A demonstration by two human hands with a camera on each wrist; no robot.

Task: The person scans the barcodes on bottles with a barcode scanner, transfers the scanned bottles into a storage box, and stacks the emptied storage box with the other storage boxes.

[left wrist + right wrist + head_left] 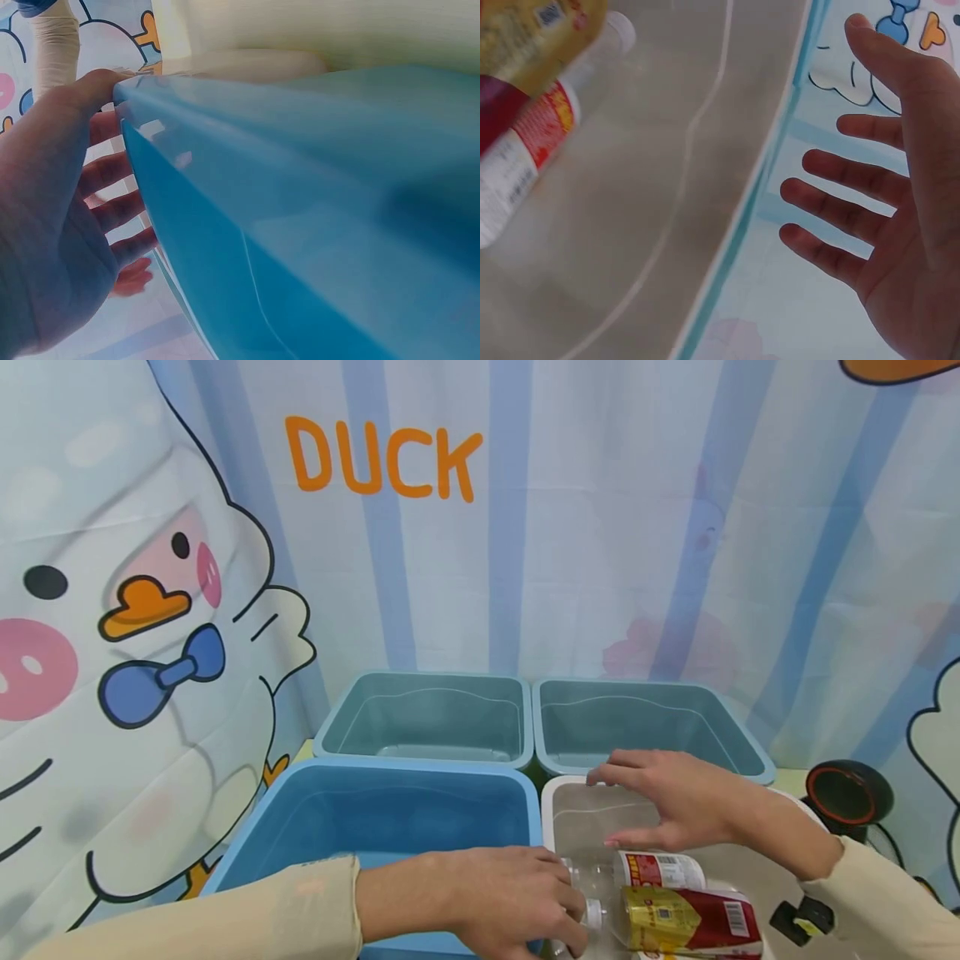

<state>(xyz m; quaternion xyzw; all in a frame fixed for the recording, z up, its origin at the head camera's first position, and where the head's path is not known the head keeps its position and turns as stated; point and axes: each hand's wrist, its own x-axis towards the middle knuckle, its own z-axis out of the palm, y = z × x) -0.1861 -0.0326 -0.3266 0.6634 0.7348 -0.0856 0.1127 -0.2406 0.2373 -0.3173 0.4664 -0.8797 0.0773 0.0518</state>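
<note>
My left hand [517,893] reaches over the rim between the blue bin [450,767] and the off-white bin [551,802]. Its fingers are beside the white caps of plastic bottles. In the left wrist view its spread fingers [112,171] extend past the blue wall, the thumb at the rim. My right hand [675,797] hovers over the back of the off-white bin, fingers apart, holding nothing. Below it lie a clear bottle with a red-and-white label [667,868] and one with a gold-and-red label [693,920]. Another bottle is mostly cut off below.
Behind stand two grey-green bins, the left one [431,760] and the right one [652,683], side by side. A black cup-shaped object with a red ring [847,793] stands at the far right. A duck-printed curtain [592,543] hangs behind the bins.
</note>
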